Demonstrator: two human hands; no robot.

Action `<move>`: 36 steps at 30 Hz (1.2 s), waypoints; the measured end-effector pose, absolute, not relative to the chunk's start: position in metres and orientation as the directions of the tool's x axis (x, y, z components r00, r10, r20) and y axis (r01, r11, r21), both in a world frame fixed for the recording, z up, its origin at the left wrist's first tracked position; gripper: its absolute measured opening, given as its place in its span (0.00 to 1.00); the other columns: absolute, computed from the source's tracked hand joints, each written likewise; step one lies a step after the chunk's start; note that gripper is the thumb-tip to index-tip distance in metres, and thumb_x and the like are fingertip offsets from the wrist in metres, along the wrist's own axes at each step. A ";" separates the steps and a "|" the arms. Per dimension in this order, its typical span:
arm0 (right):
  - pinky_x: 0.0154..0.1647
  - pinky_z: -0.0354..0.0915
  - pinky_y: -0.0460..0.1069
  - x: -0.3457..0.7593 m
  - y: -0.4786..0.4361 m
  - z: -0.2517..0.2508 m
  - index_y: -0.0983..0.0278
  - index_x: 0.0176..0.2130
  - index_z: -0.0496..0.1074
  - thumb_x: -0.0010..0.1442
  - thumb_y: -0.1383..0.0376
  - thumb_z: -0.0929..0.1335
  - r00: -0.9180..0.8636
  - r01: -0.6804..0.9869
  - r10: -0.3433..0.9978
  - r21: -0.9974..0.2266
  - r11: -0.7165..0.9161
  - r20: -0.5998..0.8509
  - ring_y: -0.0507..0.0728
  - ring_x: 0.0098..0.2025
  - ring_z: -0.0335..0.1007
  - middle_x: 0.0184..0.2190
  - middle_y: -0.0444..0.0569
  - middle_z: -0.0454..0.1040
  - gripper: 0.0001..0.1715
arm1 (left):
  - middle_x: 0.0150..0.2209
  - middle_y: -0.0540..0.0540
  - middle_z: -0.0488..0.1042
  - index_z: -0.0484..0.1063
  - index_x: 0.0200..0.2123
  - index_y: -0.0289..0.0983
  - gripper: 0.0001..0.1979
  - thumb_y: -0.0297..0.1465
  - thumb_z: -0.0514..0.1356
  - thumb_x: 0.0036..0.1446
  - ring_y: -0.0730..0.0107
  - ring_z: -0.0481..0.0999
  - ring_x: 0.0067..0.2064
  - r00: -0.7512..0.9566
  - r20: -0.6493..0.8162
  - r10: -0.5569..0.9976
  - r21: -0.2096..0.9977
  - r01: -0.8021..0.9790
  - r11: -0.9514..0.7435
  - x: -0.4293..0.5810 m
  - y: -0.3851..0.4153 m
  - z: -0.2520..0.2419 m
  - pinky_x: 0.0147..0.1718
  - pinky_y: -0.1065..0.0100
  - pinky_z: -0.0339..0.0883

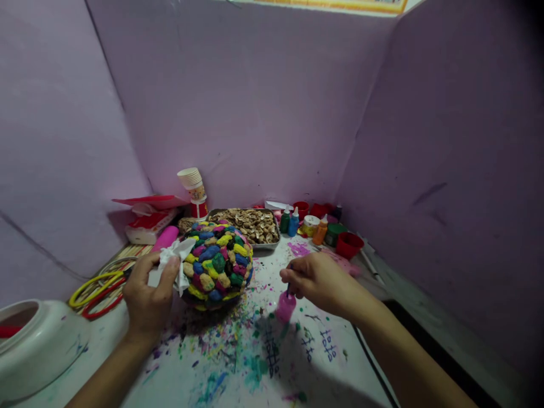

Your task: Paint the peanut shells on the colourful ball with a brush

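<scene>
A white tissue [182, 258] is pinched in my left hand [148, 294], pressed against the left side of a round object [219, 263] covered in painted peanut shells in yellow, blue, pink, green, black and tan. My right hand [312, 277] closes on a thin dark paintbrush [289, 288]. Its lower end is inside a small pink paint bottle [285, 307] standing on the paint-splashed table [250, 374], so the bristles are hidden.
Behind the round object lies a metal tray [268, 246] of peanut shells. Paint bottles [293, 222], a red cup [349, 245] and jars line the back right. Stacked paper cups [192, 180], a tissue pack [149, 225], scissors [100, 289] and a white pot [40, 345] occupy the left.
</scene>
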State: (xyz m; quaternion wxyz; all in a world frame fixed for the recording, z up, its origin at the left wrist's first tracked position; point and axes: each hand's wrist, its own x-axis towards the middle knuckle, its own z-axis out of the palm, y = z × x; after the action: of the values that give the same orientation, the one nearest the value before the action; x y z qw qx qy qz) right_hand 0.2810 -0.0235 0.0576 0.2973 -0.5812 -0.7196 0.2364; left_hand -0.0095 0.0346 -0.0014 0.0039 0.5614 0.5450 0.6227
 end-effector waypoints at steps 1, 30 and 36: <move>0.14 0.55 0.46 0.280 -0.023 0.055 0.61 0.18 0.71 0.62 0.61 0.67 -0.153 0.693 0.976 -0.688 0.216 0.153 0.50 0.13 0.60 0.12 0.44 0.71 0.22 | 0.29 0.50 0.72 0.72 0.30 0.37 0.13 0.41 0.61 0.52 0.67 0.70 0.34 -0.368 0.692 0.622 0.685 0.606 -0.404 -0.009 0.034 -0.001 0.38 0.65 0.63; 0.13 0.68 0.42 0.312 -0.070 0.106 0.58 0.25 0.79 0.57 0.48 0.71 0.210 0.572 0.782 -0.723 0.388 0.586 0.53 0.16 0.73 0.16 0.47 0.76 0.19 | 0.30 0.50 0.73 0.72 0.31 0.38 0.09 0.38 0.61 0.55 0.69 0.70 0.33 -0.302 0.736 0.606 0.640 0.601 -0.479 -0.008 0.033 -0.002 0.36 0.66 0.64; 0.21 0.73 0.41 0.286 -0.080 0.102 0.52 0.30 0.81 0.59 0.51 0.72 0.382 0.407 0.711 -0.798 0.444 0.590 0.53 0.21 0.77 0.22 0.43 0.81 0.11 | 0.29 0.51 0.73 0.72 0.30 0.39 0.07 0.37 0.63 0.56 0.69 0.71 0.33 -0.221 0.823 0.523 0.525 0.648 -0.552 -0.007 0.033 -0.005 0.37 0.67 0.64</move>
State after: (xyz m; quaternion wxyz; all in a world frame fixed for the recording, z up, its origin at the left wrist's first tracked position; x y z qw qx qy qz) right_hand 0.2860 -0.0800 0.1024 0.6531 -0.5141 -0.5437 0.1165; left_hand -0.0067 0.0330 -0.0050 -0.0501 0.6222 0.4707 0.6235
